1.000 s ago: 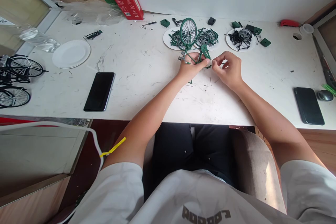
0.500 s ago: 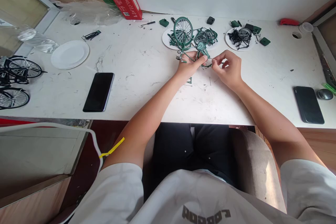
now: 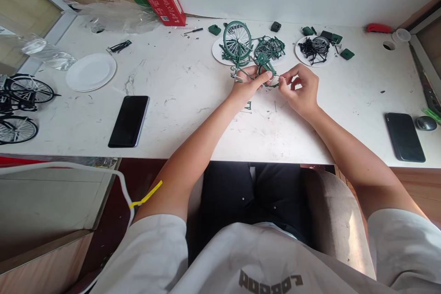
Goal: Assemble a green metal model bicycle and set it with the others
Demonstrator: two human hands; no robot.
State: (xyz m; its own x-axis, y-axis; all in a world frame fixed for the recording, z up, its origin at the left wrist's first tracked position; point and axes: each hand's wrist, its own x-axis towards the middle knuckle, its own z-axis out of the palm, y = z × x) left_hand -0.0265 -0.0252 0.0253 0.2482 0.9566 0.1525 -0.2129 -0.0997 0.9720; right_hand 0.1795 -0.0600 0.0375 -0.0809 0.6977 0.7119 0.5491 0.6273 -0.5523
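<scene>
We have a broad lane across the bench (image 3: 182,87) left of our left hand (image 3: 246,83), running from the near edge up to the red box (image 3: 164,2) at the far edge, with a phone (image 3: 128,121) bounding its left side. Straight toward the far edge, the green model bicycle (image 3: 238,40) and the left plate (image 3: 217,53) bar our way. A narrow gap passes left of the right plate (image 3: 301,58). Right of our right hand (image 3: 301,89), room stretches to the black phone (image 3: 405,138) by the near right corner.
</scene>
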